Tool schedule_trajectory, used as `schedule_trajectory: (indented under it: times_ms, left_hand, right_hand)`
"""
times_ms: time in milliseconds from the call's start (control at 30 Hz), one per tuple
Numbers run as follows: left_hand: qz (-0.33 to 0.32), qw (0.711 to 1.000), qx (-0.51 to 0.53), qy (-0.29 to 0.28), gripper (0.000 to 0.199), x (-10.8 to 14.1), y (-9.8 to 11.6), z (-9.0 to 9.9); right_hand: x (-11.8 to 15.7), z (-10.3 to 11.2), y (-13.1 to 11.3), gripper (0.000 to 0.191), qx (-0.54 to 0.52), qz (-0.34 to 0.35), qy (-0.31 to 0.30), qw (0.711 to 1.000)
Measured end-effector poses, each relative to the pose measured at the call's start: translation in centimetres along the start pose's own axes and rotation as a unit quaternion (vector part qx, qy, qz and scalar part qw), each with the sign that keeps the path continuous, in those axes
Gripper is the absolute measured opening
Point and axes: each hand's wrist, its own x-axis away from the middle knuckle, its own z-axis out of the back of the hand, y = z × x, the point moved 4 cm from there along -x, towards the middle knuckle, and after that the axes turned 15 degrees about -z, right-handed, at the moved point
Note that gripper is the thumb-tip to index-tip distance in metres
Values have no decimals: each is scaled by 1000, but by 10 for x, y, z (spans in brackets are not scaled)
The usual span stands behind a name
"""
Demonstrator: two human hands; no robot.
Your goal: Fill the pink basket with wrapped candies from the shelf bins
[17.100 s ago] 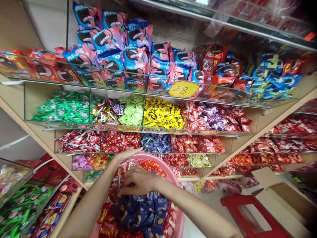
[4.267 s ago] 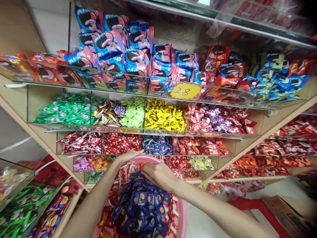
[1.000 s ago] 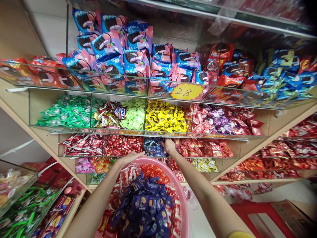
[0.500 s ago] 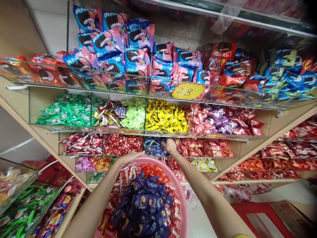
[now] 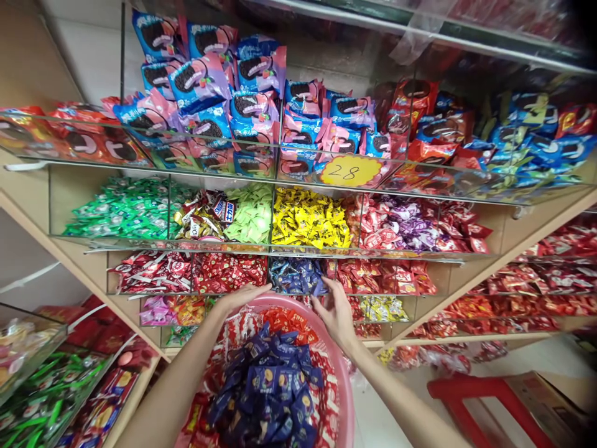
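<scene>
A pink basket (image 5: 346, 379) holds a heap of dark blue packets (image 5: 275, 386) over red and white ones. My left hand (image 5: 243, 297) rests at the basket's far rim, its fingers stretched toward the shelf; nothing shows in it. Just right of the rim, my right hand (image 5: 336, 311) is raised with thumb and fingers apart. Its fingertips are by the dark blue packets (image 5: 296, 275) in the shelf compartment, and no packet can be made out between them.
Glass shelves hold green sweets (image 5: 124, 208), yellow sweets (image 5: 310, 218) and blue and pink cookie packs (image 5: 200, 81). A yellow price tag (image 5: 351, 170) reads 28. A red stool (image 5: 471, 389) stands at lower right, beside a cardboard box (image 5: 545, 404).
My right hand has come back out of the dark blue compartment toward the basket's right rim, and its fingers have spread. My left hand has hardly moved. The view has shifted slightly.
</scene>
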Motion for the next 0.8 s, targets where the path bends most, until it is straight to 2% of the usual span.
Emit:
schedule_trajectory:
  times_ms: [167,300,367,567,800]
  left_hand:
    - [-11,1000,0,-5,63,0,3,-1]
    - [-7,1000,-5,-2,64,1,2,-2]
    - [-6,1000,-1,-2,66,1,1,-2]
    - [-10,1000,-26,5,62,-1,-3,2]
    - [-8,1000,-7,5,61,-3,-10,2]
  right_hand:
    - [79,24,-8,43,-37,-61,-94,993]
    - [122,17,-12,41,-33,-131,-154,979]
    - [132,10,-16,41,-29,-137,-168,976]
    - [151,-9,-15,46,3,-139,-133,981]
    - [165,-28,-10,55,50,-157,-193,967]
